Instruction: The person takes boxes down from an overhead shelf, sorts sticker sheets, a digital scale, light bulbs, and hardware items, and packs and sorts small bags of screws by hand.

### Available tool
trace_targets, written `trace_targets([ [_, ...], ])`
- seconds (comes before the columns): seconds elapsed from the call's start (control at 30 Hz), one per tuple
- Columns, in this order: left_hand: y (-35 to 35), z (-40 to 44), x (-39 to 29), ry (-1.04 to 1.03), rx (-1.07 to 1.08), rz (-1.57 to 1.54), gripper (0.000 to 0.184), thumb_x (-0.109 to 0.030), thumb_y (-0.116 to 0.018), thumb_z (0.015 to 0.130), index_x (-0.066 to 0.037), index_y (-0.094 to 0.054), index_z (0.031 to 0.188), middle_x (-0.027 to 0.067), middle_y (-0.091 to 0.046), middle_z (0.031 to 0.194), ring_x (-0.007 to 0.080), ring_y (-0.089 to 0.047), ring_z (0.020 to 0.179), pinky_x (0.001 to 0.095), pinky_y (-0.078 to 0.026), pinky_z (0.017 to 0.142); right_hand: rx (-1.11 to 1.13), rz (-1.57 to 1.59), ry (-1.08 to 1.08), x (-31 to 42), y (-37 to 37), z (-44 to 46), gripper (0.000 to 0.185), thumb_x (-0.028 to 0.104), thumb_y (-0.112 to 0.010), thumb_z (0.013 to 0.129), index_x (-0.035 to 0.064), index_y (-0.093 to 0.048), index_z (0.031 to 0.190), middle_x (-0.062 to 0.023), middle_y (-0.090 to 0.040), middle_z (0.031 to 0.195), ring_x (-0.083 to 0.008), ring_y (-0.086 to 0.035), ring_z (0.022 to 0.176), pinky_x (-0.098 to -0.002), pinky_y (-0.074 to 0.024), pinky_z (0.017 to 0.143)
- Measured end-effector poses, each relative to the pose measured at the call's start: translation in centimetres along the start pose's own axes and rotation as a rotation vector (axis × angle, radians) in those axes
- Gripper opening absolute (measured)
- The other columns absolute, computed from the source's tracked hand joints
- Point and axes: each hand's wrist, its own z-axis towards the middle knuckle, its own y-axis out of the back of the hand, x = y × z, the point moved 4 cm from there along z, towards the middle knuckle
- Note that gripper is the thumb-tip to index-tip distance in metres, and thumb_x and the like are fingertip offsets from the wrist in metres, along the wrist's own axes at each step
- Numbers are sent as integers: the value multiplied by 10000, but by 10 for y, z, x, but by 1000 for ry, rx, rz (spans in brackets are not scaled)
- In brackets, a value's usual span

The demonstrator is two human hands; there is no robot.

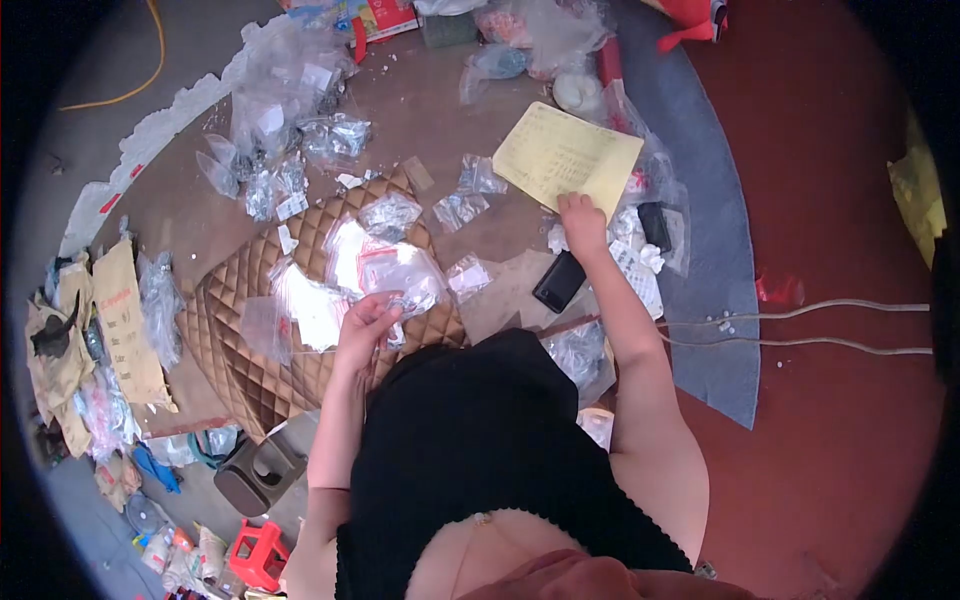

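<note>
My left hand [370, 325] is closed on a small clear plastic bag [405, 280], above a quilted brown mat [235, 300]. More clear bags with red edges [310, 305] lie spread on the mat beside it. My right hand [583, 222] rests on the lower edge of a yellow sheet with handwriting [570, 155]; its fingers lie on the paper. A black phone [559, 281] is just below that hand. Small filled bags [460, 208] lie between the mat and the sheet.
Piles of clear bags [300, 130] lie at the upper left, with more bags [540, 40] at the top. A brown paper envelope [130, 320] is on the left. A red stool [260, 553] stands at lower left. Two pale cords [830, 305] run off right.
</note>
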Motion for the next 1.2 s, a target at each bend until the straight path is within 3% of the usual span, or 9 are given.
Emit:
trace_targets([
  [0.23,20,-10,11,-1,-52,-84,291,-100,-673,888,-40,-640,1170,6,-679,827,22,-497,506,159,-352,414,69,-31,-62,-13,-15,-13,330,115,-598,776,104,-564,1104,-34,-564,928,-189,-600,900,-323,-526,654],
  [0.47,20,-3,15,56,-72,-78,292,-86,-678,884,-31,-644,1168,24,-703,870,12,-469,490,160,-341,405,57,66,-59,-12,-13,-8,322,104,-595,765,77,-576,1086,-56,-556,918,-225,-590,896,-365,-509,672],
  [0.57,19,1,15,26,-74,-77,268,-88,-682,881,-40,-653,1143,29,-713,868,11,-466,489,160,-337,403,140,118,-104,-7,-10,-2,433,138,-660,733,78,-590,1157,-76,-570,947,-242,-596,912,-382,-514,698],
  [0.7,22,3,18,17,-45,-51,271,-132,-656,899,-38,-639,1152,68,-725,920,33,-548,530,154,-370,413,227,543,-144,26,23,0,345,194,-669,788,108,-635,1121,-123,-627,1017,-284,-617,961,-401,-517,793],
  [0.83,14,4,19,40,-26,-95,263,-139,-661,898,-38,-642,1141,78,-726,939,32,-548,528,152,-374,414,676,1574,-174,118,51,-16,385,334,-629,926,123,-590,1246,-69,-632,1116,-225,-624,998,-361,-503,862],
  [0.9,7,4,16,52,5,-135,255,-139,-662,899,-39,-644,1133,80,-726,944,31,-549,529,152,-375,414,720,2004,-261,160,72,-33,388,302,-610,948,102,-568,1278,-49,-617,1112,-179,-619,992,-333,-508,842],
  [0.93,2,4,13,45,44,-132,235,-136,-661,901,-41,-650,1115,77,-725,942,29,-543,525,152,-372,413,720,2006,-260,168,79,-34,388,302,-610,948,102,-568,1278,-49,-617,1112,-179,-619,992,-333,-508,842],
  [1.0,-2,2,11,34,77,-126,215,-132,-659,903,-43,-655,1098,74,-724,940,28,-537,520,152,-370,412,1058,2242,-300,186,91,-40,368,300,-656,918,63,-594,1192,-65,-659,1019,-141,-636,929,-274,-505,789],
  [1.2,5,-6,9,3,-46,15,125,-181,-675,906,-60,-683,938,23,-715,804,11,-482,479,156,-345,399,849,2097,-268,177,87,-36,183,236,-618,945,57,-630,980,-21,-658,890,-98,-626,822,-237,-502,739],
])
